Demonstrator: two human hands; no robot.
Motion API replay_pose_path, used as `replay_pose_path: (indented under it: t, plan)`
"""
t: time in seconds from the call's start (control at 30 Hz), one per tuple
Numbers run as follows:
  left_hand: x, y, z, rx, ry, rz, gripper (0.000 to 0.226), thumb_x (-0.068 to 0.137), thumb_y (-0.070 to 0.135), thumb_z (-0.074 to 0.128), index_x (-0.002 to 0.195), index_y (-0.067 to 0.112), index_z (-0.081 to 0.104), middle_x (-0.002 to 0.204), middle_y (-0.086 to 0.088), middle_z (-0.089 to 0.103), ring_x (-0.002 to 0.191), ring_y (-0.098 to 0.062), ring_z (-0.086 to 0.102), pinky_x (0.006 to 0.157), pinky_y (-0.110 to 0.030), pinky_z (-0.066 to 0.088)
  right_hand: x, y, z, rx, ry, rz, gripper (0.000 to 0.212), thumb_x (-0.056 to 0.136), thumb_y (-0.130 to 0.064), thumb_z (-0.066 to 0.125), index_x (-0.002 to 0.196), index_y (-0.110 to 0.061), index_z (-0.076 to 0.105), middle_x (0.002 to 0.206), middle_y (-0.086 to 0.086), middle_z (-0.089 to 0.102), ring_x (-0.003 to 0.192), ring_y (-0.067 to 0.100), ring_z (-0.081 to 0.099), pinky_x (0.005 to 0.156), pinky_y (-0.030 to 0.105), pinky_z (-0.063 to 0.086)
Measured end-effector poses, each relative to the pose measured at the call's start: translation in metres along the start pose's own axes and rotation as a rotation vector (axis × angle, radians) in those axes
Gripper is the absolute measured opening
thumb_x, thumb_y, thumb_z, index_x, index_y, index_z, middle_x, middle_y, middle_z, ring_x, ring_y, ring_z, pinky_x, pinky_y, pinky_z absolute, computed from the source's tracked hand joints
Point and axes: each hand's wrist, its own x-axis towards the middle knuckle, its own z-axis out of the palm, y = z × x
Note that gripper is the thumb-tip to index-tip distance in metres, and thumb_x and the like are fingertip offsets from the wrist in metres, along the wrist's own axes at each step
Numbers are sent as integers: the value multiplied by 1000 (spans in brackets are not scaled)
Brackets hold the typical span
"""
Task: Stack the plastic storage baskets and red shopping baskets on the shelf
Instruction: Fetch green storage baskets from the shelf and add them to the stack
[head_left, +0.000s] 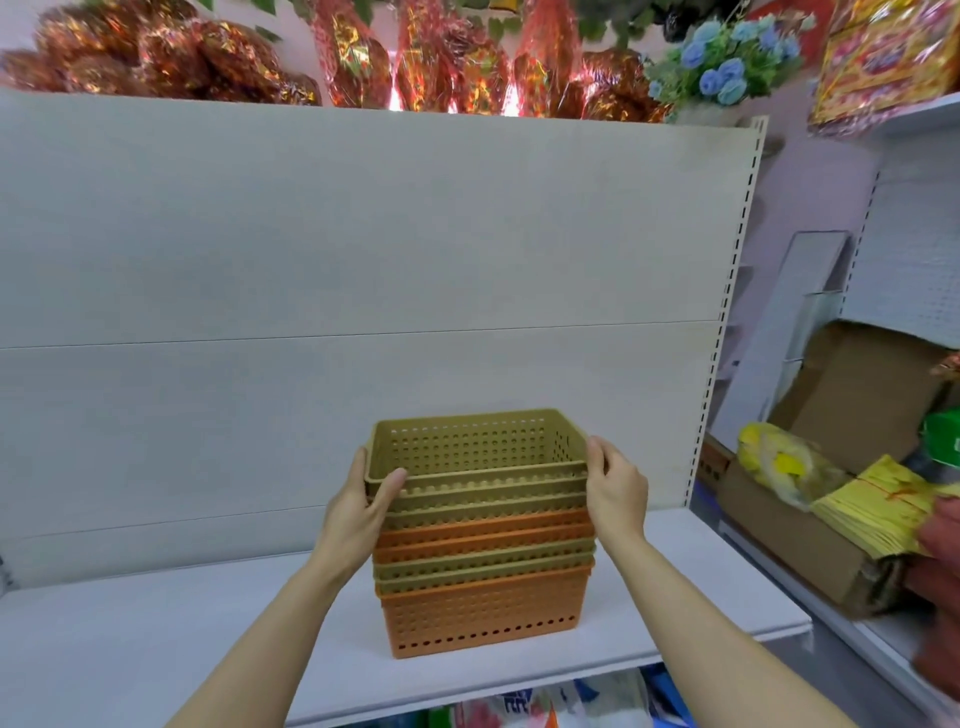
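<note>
A nested stack of perforated plastic storage baskets (483, 597), olive-tan and orange, stands on the white shelf (156, 639) right of its middle. The top basket (467, 447) is olive-tan and empty. My left hand (363, 509) grips the left end of the upper rims, thumb across the front edge. My right hand (613, 483) holds the right end of the upper rims. No red shopping basket is in view.
The shelf's pale back panel (363, 234) rises behind the stack. At the right, another shelf holds a cardboard box (810, 525), yellow paper bundles (883, 504) and a yellow bag (779, 462). Foil-wrapped decorations (441, 62) and blue artificial flowers (727, 73) sit above. Packaged goods (545, 706) lie below.
</note>
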Motion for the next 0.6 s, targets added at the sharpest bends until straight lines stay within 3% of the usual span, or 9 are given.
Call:
replay_pose_path:
  t: [0.07, 0.1, 0.2, 0.23, 0.3, 0.47, 0.53, 0.6]
  plan:
    - [-1, 3, -2, -16, -43, -13, 33, 104, 42, 48, 133, 53, 37, 85, 41, 64, 94, -3, 62, 80, -28, 47, -1, -1, 2, -40, -28, 20, 37, 103, -36, 35, 115, -16, 63, 89, -2, 64, 94, 28, 63, 70, 31, 37]
    - [-1, 5, -4, -8, -56, -10, 38, 104, 42, 47, 140, 47, 36, 92, 40, 61, 96, -4, 62, 82, -26, 45, -2, -2, 3, -81, -40, 33, 38, 103, -37, 33, 120, -16, 60, 97, 2, 66, 102, 30, 62, 73, 33, 40]
    - [-8, 6, -13, 104, -61, 26, 76, 100, 51, 49, 162, 24, 16, 139, 14, 53, 129, -19, 53, 96, -25, 44, -11, -9, 8, -239, -6, -79, 46, 101, -41, 35, 137, -14, 47, 138, 4, 54, 131, 26, 44, 101, 42, 39]
    - [-11, 1, -18, 194, -28, 53, 85, 97, 58, 49, 164, 21, 11, 156, 6, 43, 141, -21, 45, 108, -31, 41, -16, -11, 11, -278, 15, -182, 48, 100, -42, 39, 138, -13, 47, 141, 5, 52, 134, 25, 40, 107, 42, 35]
    - [-22, -11, -32, 415, 43, 133, 91, 95, 62, 49, 164, 17, 10, 168, -1, 25, 152, -21, 29, 121, -39, 29, -31, -16, 17, -305, 17, -356, 50, 97, -42, 48, 135, -10, 50, 137, 6, 55, 132, 27, 41, 110, 42, 33]
    - [-75, -31, -65, 846, 110, 306, 87, 94, 68, 38, 161, 13, 26, 164, -4, 33, 150, -22, 32, 121, -37, 28, -94, -35, 38, -253, -110, -612, 49, 91, -43, 55, 127, -9, 58, 119, 6, 64, 115, 23, 55, 100, 36, 41]
    - [-98, -41, -81, 944, 129, 321, 90, 92, 72, 27, 156, 10, 39, 156, -7, 47, 142, -26, 46, 115, -40, 38, -124, -40, 47, -226, -174, -659, 47, 89, -43, 54, 122, -10, 62, 115, 5, 66, 111, 22, 58, 97, 35, 44]
    - [-119, -54, -99, 998, 150, 337, 86, 91, 67, 30, 143, 4, 56, 137, -12, 63, 122, -32, 62, 100, -44, 52, -153, -45, 58, -206, -222, -690, 45, 88, -43, 54, 117, -10, 65, 111, 5, 68, 106, 23, 60, 93, 35, 45]
